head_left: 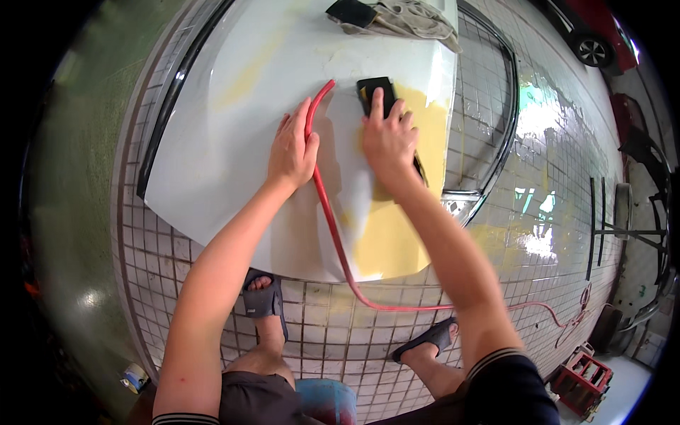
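Note:
A white car door (pixel 234 156) lies flat in front of me, with yellowish filler patches (pixel 386 234) on its right side. My left hand (pixel 292 145) rests on the door, a red hose (pixel 329 205) gripped between thumb and fingers. The hose's free end points away from me, and its length runs back over the near edge. To the right, my right hand (pixel 391 142) presses a black sanding block (pixel 374 88) onto the panel beside the yellow patch, index finger stretched along its top. The underside of the block is hidden.
A grey rag (pixel 418 20) lies at the door's far end. The door's window frame (pixel 506 120) extends to the right over wet floor tiles (pixel 538 163). I sit on a blue stool (pixel 326 400). A red tool carrier (pixel 584 382) stands at lower right; a red car (pixel 602 42) is beyond.

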`<state>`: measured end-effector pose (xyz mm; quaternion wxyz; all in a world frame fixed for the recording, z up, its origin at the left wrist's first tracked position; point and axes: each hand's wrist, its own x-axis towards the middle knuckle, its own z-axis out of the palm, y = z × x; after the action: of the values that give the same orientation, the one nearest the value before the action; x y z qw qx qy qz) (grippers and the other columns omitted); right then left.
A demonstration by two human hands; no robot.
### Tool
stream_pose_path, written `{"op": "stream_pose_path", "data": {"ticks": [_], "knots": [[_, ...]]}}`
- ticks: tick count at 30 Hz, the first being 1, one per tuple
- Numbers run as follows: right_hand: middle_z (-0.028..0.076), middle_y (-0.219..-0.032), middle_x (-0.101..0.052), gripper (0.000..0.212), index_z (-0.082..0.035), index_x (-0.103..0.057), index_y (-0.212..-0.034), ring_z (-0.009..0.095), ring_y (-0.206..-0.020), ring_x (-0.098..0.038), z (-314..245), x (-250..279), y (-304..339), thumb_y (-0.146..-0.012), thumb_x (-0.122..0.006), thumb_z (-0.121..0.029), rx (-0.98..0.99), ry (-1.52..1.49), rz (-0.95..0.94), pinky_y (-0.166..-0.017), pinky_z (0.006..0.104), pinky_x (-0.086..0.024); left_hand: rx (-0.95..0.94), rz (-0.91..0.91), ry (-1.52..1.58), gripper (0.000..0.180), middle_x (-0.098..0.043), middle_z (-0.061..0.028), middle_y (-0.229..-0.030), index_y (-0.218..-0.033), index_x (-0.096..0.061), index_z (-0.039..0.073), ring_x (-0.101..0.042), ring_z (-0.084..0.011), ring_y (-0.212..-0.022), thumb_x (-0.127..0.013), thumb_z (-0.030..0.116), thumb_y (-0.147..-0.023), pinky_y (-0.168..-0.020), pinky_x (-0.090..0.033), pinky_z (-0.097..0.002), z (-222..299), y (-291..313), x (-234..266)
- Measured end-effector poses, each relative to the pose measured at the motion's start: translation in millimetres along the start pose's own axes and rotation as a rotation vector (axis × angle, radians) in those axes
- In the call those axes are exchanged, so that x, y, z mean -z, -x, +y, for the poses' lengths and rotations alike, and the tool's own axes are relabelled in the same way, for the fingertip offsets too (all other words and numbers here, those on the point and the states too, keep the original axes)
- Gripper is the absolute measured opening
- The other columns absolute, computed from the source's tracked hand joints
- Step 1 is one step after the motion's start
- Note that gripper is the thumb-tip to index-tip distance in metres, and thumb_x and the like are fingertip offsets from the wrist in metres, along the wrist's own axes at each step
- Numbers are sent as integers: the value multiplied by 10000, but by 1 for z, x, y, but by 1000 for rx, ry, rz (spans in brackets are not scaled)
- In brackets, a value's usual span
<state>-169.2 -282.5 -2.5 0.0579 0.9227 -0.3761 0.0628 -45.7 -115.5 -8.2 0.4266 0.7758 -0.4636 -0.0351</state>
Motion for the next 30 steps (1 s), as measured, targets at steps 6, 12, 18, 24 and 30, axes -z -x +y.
{"op": "stream_pose_path", "data": {"ticks": [6, 12, 18, 24, 30], "knots": [[317, -1482, -538, 655, -168, -359, -1675, 410, -1214, -618, 48, 12, -93, -1099, -523, -433, -223, 72, -55, -839, 536, -585, 11, 21, 109, 617, -584, -236, -1480, -1564, -419, 0, -549, -433, -1361, -538, 99, -967, -1235, -367, -512, 16, -10, -3], [390, -1588, -412, 742, -183, -257, -1721, 490, -1272, -588, -39, 13, 0, -1090, -515, -477, 130, 146, -183, -875, 592, -586, 88, 147, 234, 548, -614, -231, -1415, -1499, -462, 16, -603, -418, -1270, -545, 71, -960, -1112, -460, -508, -8, 7, 11], [258, -1238, -629, 707, -73, -316, -1677, 410, -1086, -643, 29, 10, -83, -1070, -573, -327, -263, 232, -91, -718, 539, -612, 202, 111, 310, 501, -626, -225, -1385, -1466, -445, 50, -633, -417, -1200, -544, 74, -976, -1019, -502, -510, 20, -5, -1], [417, -1464, -502, 716, -129, -264, -1711, 498, -1249, -611, 6, 9, -28, -1098, -489, -423, 187, 115, -40, -909, 584, -599, 137, 171, 278, 473, -643, -231, -1346, -1452, -438, 59, -631, -429, -1189, -534, 93, -990, -1017, -505, -508, -4, 7, 8], [292, -1286, -606, 683, -93, -316, -1684, 410, -1118, -638, 5, 12, -64, -1080, -520, -338, -266, 154, -166, -753, 565, -606, 127, 153, 254, 461, -671, -219, -1277, -1431, -450, 59, -625, -423, -1180, -547, 98, -983, -1013, -500, -514, 7, 1, -4]]}}
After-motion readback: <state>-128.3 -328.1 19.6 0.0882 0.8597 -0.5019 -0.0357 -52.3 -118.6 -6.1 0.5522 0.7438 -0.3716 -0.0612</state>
